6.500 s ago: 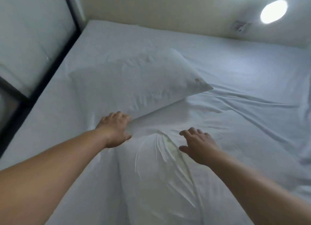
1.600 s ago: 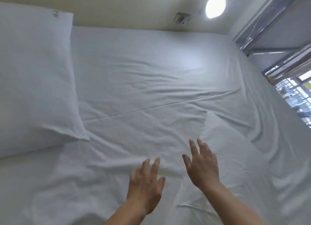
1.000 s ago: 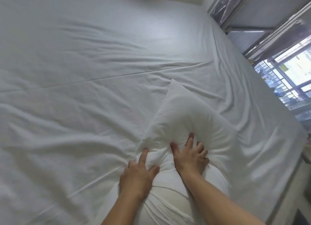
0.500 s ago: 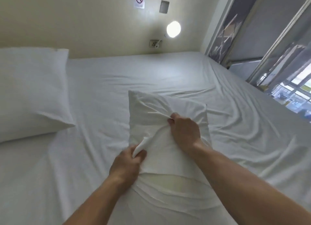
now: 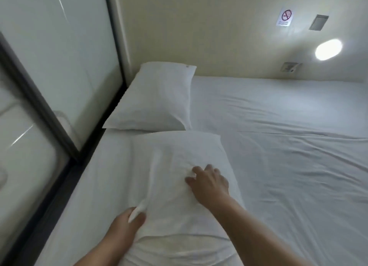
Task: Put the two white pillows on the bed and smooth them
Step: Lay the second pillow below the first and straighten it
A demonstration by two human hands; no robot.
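Plain white pillows point(image 5: 159, 98), white bed sheet point(image 5: 288, 146), cream wall point(image 5: 209, 30)

Dim, soft picture: an oval glowing wall lamp point(image 5: 328, 49) at upper right flares white, the glossy pale side panel point(image 5: 59, 52) carries streaked reflections, edges bend.

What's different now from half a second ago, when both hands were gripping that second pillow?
The near pillow has been carried left and set just in front of the far pillow, beside the glass panel. The right hand has let go its bunched grip and rests spread on top; the left hand still pinches the cover. The far pillow stayed against the wall.
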